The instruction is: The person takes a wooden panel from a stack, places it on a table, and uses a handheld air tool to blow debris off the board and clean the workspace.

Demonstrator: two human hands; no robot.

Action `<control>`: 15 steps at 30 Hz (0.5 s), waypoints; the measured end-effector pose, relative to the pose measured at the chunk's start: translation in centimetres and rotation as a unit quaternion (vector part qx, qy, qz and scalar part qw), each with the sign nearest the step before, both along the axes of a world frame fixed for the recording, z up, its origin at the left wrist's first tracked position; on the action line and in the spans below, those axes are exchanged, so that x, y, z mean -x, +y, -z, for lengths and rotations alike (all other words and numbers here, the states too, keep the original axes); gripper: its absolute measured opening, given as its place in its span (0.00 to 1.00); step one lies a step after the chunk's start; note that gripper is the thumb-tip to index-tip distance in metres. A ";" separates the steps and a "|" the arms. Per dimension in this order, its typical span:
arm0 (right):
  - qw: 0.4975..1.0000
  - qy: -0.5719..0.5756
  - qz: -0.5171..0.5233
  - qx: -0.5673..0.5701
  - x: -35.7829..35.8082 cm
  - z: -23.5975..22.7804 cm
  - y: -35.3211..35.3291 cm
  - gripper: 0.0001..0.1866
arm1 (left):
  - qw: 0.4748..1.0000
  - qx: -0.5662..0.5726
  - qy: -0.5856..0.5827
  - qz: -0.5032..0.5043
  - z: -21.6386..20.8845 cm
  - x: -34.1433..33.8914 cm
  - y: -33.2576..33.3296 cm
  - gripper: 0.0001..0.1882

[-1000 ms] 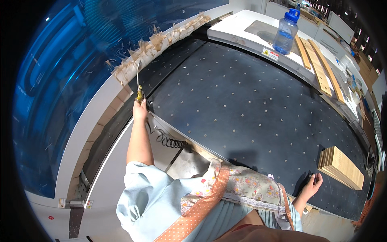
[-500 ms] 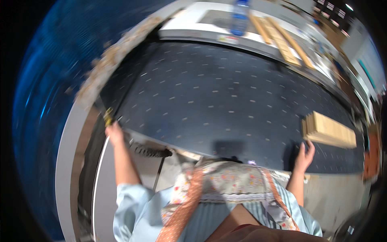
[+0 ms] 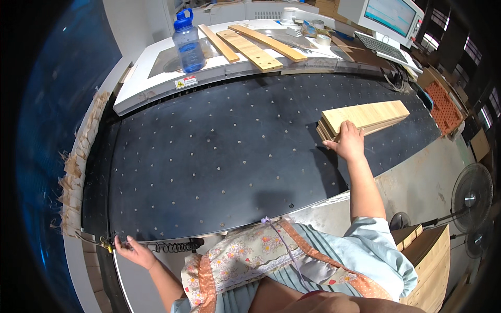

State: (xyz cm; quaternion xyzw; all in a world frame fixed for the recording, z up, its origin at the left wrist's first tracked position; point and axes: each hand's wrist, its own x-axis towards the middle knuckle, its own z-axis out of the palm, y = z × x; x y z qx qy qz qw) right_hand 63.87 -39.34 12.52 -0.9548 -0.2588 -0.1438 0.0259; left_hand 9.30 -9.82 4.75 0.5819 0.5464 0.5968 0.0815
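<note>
My right hand grips the near end corner of a stack of wooden boards. Its fingers lie over the edge and the thumb is at the end face. The boards are pale, long and tapered, lying flat on a black work table dotted with small round studs. At the table's near left corner, my left hand is open with fingers apart, holding nothing I can see. Just left of its fingertips is a small brass fitting. A black coiled hose hangs under the table edge beside that hand.
Beyond the table, a white machine bed carries a blue water bottle and several loose wooden strips. A monitor and keyboard stand far right. Floor fans and a wooden crate are at right.
My view has swung right. My right hand has gone from beside the boards onto the stack's near end. My left hand, earlier at the brass fitting, is now slightly apart from it with fingers spread.
</note>
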 end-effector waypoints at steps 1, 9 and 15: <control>1.000 -0.025 -0.008 0.006 0.5 0.7 0.4 0.41 | 0.997 -0.038 -0.018 0.065 -0.3 -1.3 -0.1 0.20; 0.950 -0.032 -0.283 -0.130 9.4 2.1 4.8 0.25 | 0.752 0.245 -0.202 0.578 -0.5 -19.9 -5.1 0.24; 0.945 -0.031 -0.307 -0.108 9.7 0.6 2.4 0.32 | 0.482 0.549 -0.344 0.590 -1.9 -28.9 -7.2 0.19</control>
